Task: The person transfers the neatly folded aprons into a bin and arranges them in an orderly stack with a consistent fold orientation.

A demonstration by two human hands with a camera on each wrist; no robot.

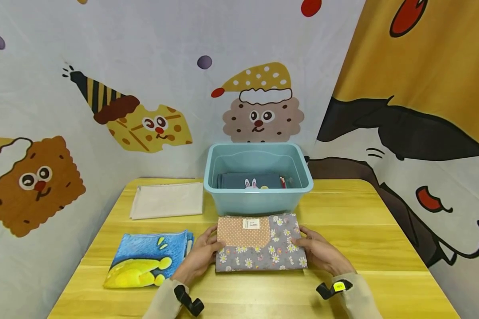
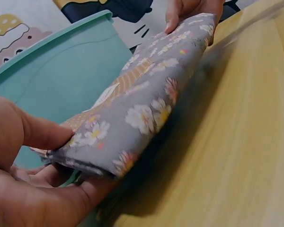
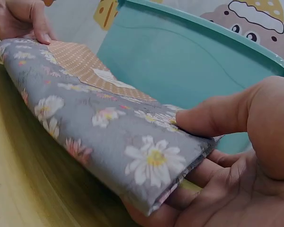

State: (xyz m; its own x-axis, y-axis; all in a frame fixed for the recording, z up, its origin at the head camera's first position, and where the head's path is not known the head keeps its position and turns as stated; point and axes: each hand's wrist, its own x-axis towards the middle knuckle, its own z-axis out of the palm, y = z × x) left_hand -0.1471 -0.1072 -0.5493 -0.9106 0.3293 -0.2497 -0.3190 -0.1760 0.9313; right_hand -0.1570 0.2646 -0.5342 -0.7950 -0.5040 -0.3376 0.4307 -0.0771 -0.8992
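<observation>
Floral cloth is pinched by left hand and right hand, seemingly above table.

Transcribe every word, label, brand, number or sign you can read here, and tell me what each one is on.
None can be read with certainty.
White label on the folded floral cloth: small dark print, too small to read.
Yellow patch on the black band at the right wrist: tiny dark marks, too small to read.
</observation>
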